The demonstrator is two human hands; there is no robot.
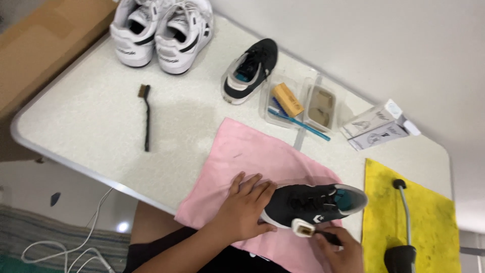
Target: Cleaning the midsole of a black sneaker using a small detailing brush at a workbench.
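Head view: near the table's [76,151] front edge, a black sneaker [313,202] lies on a pink cloth [242,151]. The left hand [245,207] presses its toe, fingers spread. The right hand [341,247] grips a small brush [305,229] at its side. Its mate [250,71] waits apart, seemingly untouched.

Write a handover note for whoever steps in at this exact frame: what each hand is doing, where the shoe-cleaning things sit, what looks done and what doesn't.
Left hand: flat on the toe of the black sneaker, pinning it on its side on the pink cloth.
Right hand: grip closed on a small brush, white head against the sole edge.
Elsewhere on the table: the second black sneaker, a white pair, a wire brush, a clear tray with a sponge block and a blue toothbrush, a yellow cloth.
Done: shoe laid out, brush at the sole.
Left: how clean the sole is cannot be told; the other shoes lie untouched.
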